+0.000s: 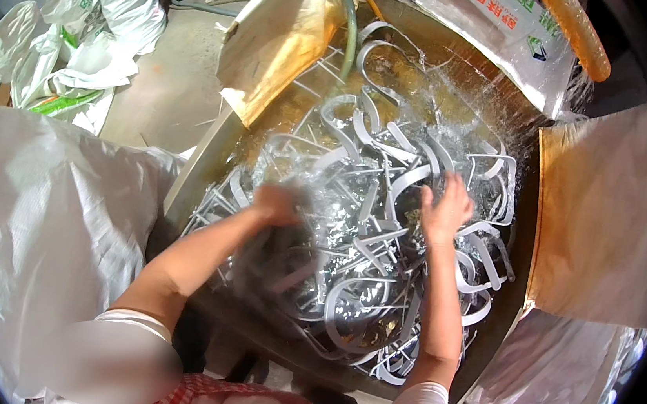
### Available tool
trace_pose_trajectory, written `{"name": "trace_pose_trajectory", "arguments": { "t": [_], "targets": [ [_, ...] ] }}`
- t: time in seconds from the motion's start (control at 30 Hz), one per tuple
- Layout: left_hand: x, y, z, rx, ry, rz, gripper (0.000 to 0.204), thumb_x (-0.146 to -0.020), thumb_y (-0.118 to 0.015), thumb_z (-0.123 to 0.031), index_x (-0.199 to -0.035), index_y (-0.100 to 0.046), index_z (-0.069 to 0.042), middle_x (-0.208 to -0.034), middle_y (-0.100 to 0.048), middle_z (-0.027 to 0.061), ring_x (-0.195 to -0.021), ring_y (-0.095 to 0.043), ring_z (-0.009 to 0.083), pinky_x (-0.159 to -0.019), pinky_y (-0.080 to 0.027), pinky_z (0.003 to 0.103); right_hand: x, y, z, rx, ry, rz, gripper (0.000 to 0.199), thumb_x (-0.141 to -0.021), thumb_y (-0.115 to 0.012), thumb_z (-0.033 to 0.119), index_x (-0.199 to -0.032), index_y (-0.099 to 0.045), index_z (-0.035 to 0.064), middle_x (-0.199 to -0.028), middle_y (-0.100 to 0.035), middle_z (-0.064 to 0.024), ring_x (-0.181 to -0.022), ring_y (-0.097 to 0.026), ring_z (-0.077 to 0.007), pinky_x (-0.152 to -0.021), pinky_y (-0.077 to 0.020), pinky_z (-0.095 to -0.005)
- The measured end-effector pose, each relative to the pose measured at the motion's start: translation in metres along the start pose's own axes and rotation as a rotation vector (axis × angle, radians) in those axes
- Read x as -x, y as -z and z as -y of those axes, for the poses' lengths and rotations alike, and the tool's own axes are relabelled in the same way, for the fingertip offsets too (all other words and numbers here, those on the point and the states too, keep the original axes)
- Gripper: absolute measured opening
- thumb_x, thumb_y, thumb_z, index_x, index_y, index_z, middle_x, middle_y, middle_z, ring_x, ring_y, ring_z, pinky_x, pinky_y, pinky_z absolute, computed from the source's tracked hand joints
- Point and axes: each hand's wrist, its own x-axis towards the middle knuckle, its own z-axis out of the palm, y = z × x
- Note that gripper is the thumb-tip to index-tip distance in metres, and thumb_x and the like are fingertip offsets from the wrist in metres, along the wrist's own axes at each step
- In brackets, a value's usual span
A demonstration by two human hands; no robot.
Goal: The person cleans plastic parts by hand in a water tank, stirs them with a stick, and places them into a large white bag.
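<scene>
A mass of grey, hook-shaped curved strips (361,293) lies tangled in a wide tank of splashing water, with many thin straight bars among them. My right hand (445,211) is over the right part of the pile, fingers stretched out and thumb apart, beside a curved strip (413,178); it grips nothing that I can see. On the left side of the pile, my left hand (280,204) is smeared by motion amid the spray, so its fingers and anything in them cannot be made out.
The tank's rim (198,161) surrounds the water. A stained board (282,36) leans over its far left edge, and another panel (602,212) stands at the right. A green hose (350,35) dips in at the back. White sacks (37,227) crowd the left; an orange tube (578,31) hangs far right.
</scene>
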Motion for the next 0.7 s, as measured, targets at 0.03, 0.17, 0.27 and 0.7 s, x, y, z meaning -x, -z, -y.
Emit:
{"name": "trace_pose_trajectory", "arguments": {
  "t": [0.03,0.17,0.27,0.7],
  "targets": [
    [-0.001,-0.011,-0.002,0.003,0.005,-0.007,0.086,-0.062,-0.069,-0.053,-0.131,-0.037,-0.014,-0.11,-0.058,0.0184,-0.1,-0.056,0.0331,-0.082,-0.044,0.043,-0.008,0.0,0.014,-0.154,0.093,0.02,0.055,-0.075,-0.063,0.03,-0.12,-0.047,0.0035,-0.122,-0.048,-0.0205,-0.114,-0.045,-0.0347,-0.097,-0.0329,-0.0434],
    [0.003,-0.044,-0.031,-0.168,-0.018,-0.071,0.079,-0.071,-0.058,-0.056,-0.131,-0.036,-0.01,-0.103,-0.06,0.0182,-0.095,-0.059,0.0308,-0.079,-0.046,0.043,-0.024,-0.036,0.068,-0.189,0.246,0.142,0.05,-0.076,-0.062,0.03,-0.117,-0.051,0.003,-0.136,-0.034,-0.0185,-0.124,-0.034,-0.0343,-0.101,-0.026,-0.0452],
    [0.02,-0.027,-0.025,-0.014,-0.13,0.02,0.072,-0.072,-0.057,-0.056,-0.124,-0.043,-0.007,-0.093,-0.062,0.0188,-0.087,-0.061,0.0328,-0.076,-0.046,0.045,-0.002,-0.067,0.071,0.162,0.335,0.38,0.055,-0.079,-0.058,0.04,-0.124,-0.048,0.0095,-0.142,-0.025,-0.0155,-0.124,-0.032,-0.0339,-0.101,-0.0269,-0.0426],
    [-0.027,-0.003,0.052,0.766,-0.008,-0.202,0.083,-0.07,-0.07,-0.036,-0.134,-0.031,-0.001,-0.122,-0.049,0.0239,-0.114,-0.046,0.0328,-0.095,-0.037,0.036,0.003,-0.013,0.058,0.152,0.392,0.756,0.05,-0.076,-0.056,0.043,-0.118,-0.053,0.0162,-0.113,-0.057,-0.0118,-0.103,-0.051,-0.0282,-0.088,-0.0398,-0.0387]
  ]
}}
